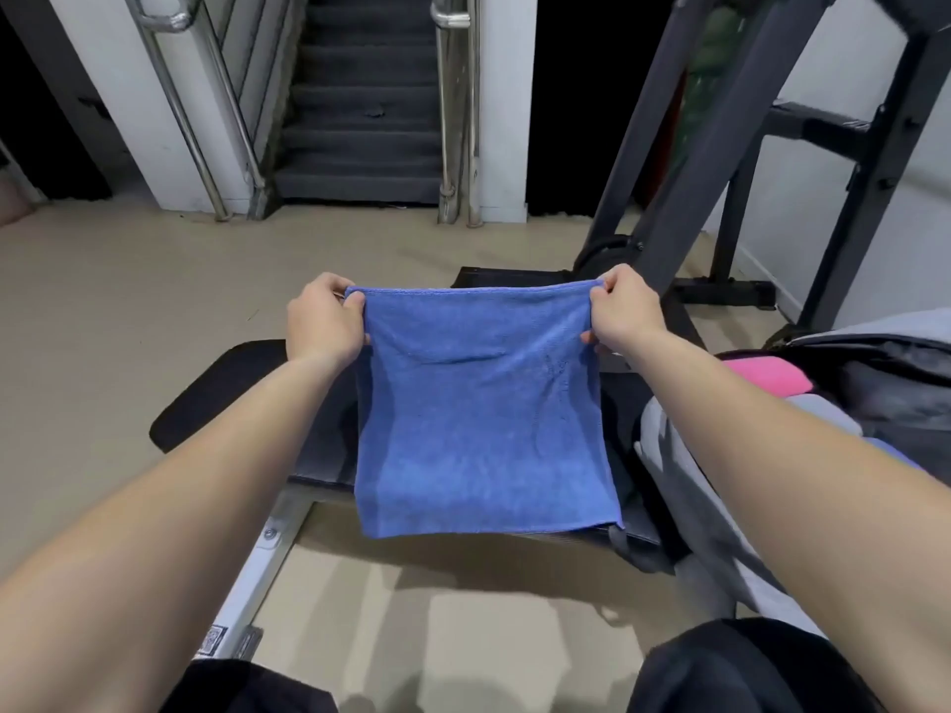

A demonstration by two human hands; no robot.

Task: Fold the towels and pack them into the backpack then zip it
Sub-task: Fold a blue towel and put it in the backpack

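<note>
A person's left hand [324, 319] and right hand [620, 311] each pinch a top corner of a blue towel [478, 409], holding it stretched and hanging above a black padded tabletop [206, 398]; at right, an open grey backpack [869, 373] holds a pink towel [767, 378].

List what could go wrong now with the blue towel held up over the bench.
1. The left hand and right hand only pinch the blue towel at its top corners; a slip could drop it past the bench onto the floor.
2. Its lower edge hangs uneven, so a midair fold may come out skewed.
3. The backpack already holds a pink towel; a bulky fold might hinder zipping.
</note>
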